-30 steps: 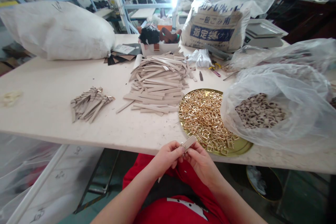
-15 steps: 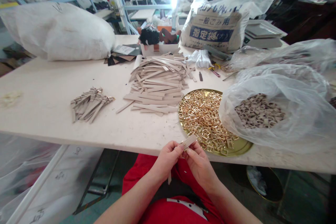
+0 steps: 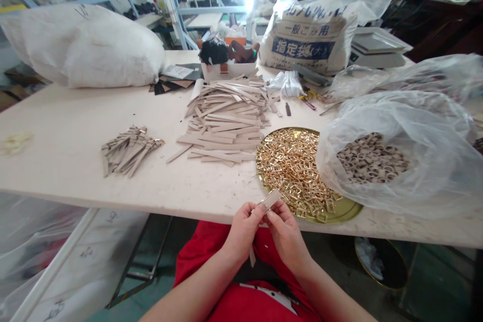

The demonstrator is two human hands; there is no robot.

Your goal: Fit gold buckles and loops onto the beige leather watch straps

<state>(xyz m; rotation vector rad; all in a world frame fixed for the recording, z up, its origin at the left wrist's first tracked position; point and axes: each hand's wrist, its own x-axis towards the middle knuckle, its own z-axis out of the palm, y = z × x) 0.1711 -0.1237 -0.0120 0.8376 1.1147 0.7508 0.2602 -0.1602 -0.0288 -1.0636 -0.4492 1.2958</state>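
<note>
Across the pale worktop (image 3: 68, 161) stood a plastic sack (image 3: 305, 32) printed in blue: 一般ごみ用, 指定袋(大). At the near edge, my left hand (image 3: 243, 229) and right hand (image 3: 287, 234) pinched one flat beige strap (image 3: 272, 197), near a round gold tray (image 3: 350, 210) of shiny rectangular buckles (image 3: 294, 166). Small beige loops (image 3: 373, 158) lay inside a crinkled, translucent bag (image 3: 441, 161); a pile of straps (image 3: 226, 123) covered mid-worktop.

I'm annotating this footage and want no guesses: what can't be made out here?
- Head view, strip: its middle, covered by the left hand and right hand.
- Head view, tray: part of its right side, behind the plastic bag.
- Head view, paper: its print, too small and blurred.
</note>
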